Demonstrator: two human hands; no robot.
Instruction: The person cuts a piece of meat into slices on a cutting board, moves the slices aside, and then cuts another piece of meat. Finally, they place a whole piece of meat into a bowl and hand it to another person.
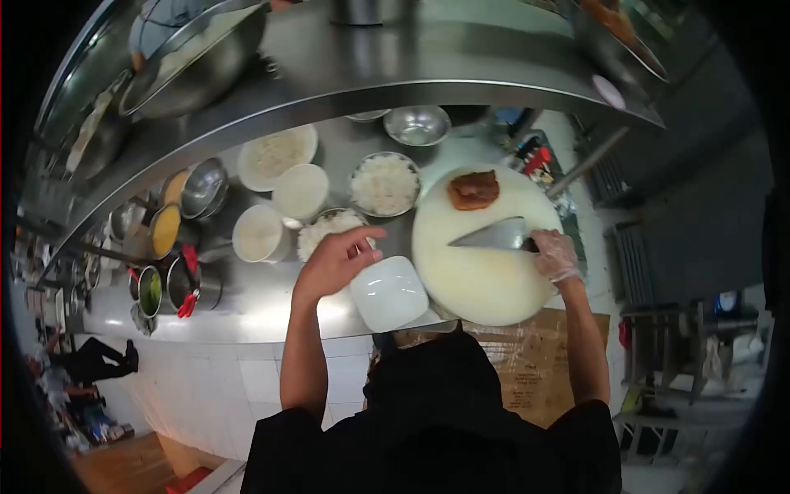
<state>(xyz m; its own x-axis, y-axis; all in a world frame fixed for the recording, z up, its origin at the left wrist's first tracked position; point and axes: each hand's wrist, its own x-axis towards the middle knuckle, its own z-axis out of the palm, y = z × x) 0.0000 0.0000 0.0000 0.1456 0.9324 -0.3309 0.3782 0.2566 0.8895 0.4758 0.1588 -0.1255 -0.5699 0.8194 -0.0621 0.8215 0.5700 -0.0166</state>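
Note:
My right hand (556, 253), in a clear plastic glove, grips the handle of a cleaver (494, 236) whose blade lies flat over a round white cutting board (481, 280). A brown piece of cooked meat (473, 190) rests at the far side of the board, apart from the blade. My left hand (333, 262) is bare, fingers bent, hovering at the rim of a white square plate (388, 292) and just in front of a bowl of white rice (327, 230). Whether it touches the plate is unclear.
On the steel counter (255, 296) stand a metal bowl of chopped white food (384, 184), several white tubs (300, 191), pots with sauces (163, 230) and red-handled tools (189, 300). A steel shelf (395, 74) with large bowls hangs overhead. A person crouches far left (90, 358).

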